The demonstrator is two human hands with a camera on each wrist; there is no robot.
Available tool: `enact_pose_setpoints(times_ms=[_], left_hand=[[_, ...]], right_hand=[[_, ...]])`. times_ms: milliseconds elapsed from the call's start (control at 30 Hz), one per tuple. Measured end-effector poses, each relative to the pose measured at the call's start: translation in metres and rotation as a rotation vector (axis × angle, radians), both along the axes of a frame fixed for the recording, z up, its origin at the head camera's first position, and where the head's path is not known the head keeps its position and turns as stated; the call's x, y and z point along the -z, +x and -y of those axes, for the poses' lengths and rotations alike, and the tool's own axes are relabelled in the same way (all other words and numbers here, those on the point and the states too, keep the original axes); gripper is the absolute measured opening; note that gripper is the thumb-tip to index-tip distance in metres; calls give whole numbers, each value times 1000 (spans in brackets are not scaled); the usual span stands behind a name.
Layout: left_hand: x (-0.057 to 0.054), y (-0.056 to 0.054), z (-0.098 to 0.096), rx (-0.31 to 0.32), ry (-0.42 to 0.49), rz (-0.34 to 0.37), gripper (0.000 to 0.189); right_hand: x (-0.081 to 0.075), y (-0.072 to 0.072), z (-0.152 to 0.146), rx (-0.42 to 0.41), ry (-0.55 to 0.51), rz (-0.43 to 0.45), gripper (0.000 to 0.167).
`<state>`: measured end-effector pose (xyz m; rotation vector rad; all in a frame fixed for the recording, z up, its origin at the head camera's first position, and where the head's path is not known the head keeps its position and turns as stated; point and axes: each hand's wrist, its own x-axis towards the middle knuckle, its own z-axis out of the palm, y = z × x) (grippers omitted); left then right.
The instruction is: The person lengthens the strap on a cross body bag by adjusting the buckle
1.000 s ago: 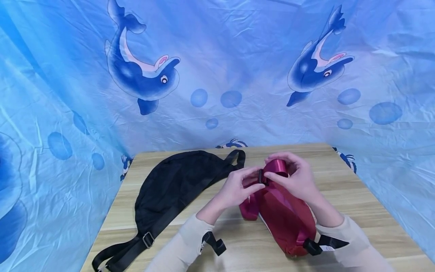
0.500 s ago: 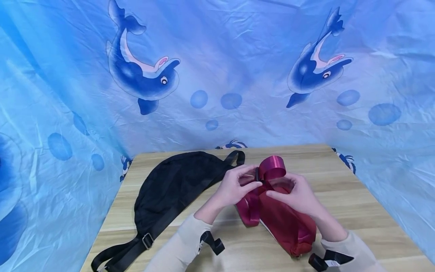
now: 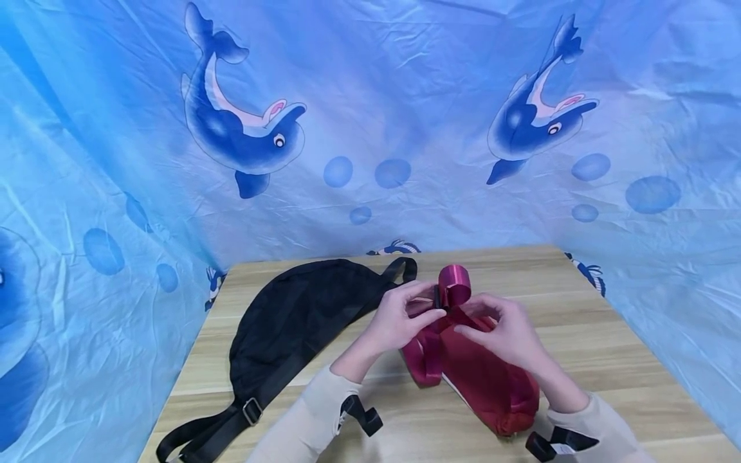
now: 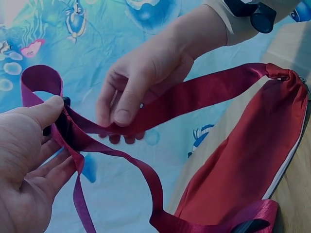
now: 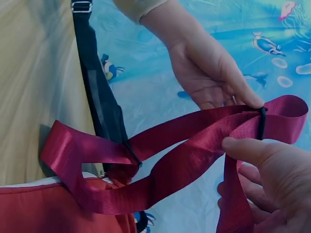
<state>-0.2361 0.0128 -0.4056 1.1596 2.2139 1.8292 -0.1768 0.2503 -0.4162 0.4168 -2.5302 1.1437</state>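
Note:
My left hand (image 3: pixel 399 323) pinches a black slide buckle (image 5: pixel 262 124) between thumb and fingers. The buckle sits on the wine-red webbing strap (image 4: pixel 194 99) of a red waist bag (image 3: pixel 486 373). Out of the buckle's far side stands a strap loop (image 3: pixel 455 283). Just right of the buckle, my right hand (image 3: pixel 512 331) pinches a length of the strap, thumb on its face and fingers behind, as the left wrist view (image 4: pixel 141 92) shows. The bag lies slanted on the table below my right hand, and part of its strap hangs in a bend beneath my left hand.
A black half-moon bag (image 3: pixel 307 321) lies on the wooden table (image 3: pixel 602 360) to the left, its strap with a metal buckle (image 3: pixel 252 409) trailing to the front. Behind the table hangs a blue curtain (image 3: pixel 359 96) printed with dolphins.
My right hand has left the loop and moved down and right onto the strap beyond the buckle. The loop has become smaller. My left hand stays at the buckle, shifted slightly left.

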Motion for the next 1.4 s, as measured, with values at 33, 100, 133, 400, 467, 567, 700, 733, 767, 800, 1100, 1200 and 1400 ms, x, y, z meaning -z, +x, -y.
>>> enact_pose_setpoints(times_ms=[33, 100, 133, 400, 467, 567, 700, 733, 767, 800, 1100, 1200, 1400], left_hand=[[1, 0, 0, 1, 0, 1, 48], [3, 1, -2, 9, -1, -6, 48], [4, 2, -3, 16, -1, -5, 48], [10, 5, -7, 19, 6, -18, 48], [9, 4, -4, 3, 18, -21, 48], [7, 3, -1, -9, 22, -20, 48], [6, 4, 0, 13, 6, 3, 48], [6, 4, 0, 15, 6, 8, 47], [6, 4, 0, 14, 9, 12, 48], [6, 5, 0, 13, 17, 14, 47], [6, 12, 2, 43, 38, 39, 47], [5, 15, 3, 49, 27, 57, 48], [-3, 11, 14, 17, 45, 48, 48]], right_hand=[[2, 0, 0, 5, 28, -5, 38], [4, 0, 1, 2, 54, -16, 42], [5, 0, 1, 2, 60, -26, 43], [13, 3, 7, 14, 215, -227, 39], [14, 3, 8, 0, 262, -248, 38], [14, 1, 12, -15, 280, -240, 38], [14, -1, 16, -11, 248, -213, 34], [14, -2, 17, -7, 247, -215, 33], [14, -3, 17, -5, 248, -217, 32], [15, -3, 17, -7, 253, -219, 32], [18, 7, 17, -33, 280, -214, 35], [15, 10, 20, -29, 257, -230, 34], [9, 1, 26, -41, 312, -239, 41]])
